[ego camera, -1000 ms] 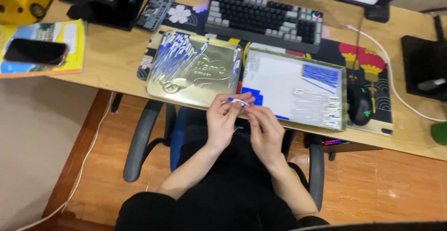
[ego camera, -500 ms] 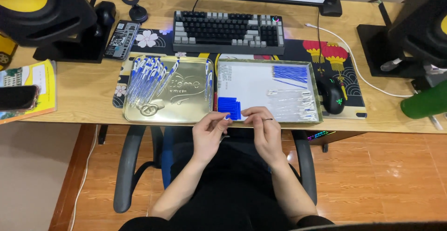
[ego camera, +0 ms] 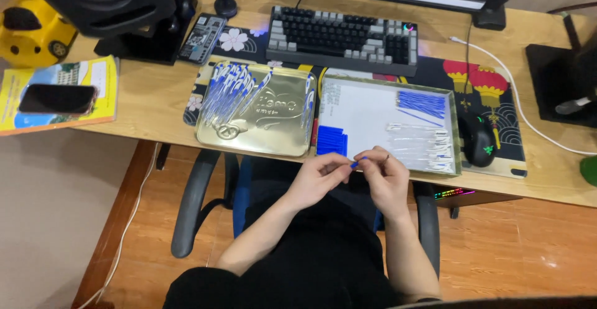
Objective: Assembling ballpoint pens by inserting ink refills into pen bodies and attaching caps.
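Slim blue pen part (ego camera: 354,163) pinched between both hands

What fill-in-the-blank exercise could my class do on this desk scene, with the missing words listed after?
1. Both hands, left hand and right hand, pinch a small ____ piece between them.
2. The gold tray lies to the ____ of the white tray.
3. The black mouse sits to the ____ of the white tray.

Missing words: blue; left; right

Bright, even indoor light, soft shadows, mild glare on the gold tray (ego camera: 258,138), sharp focus.
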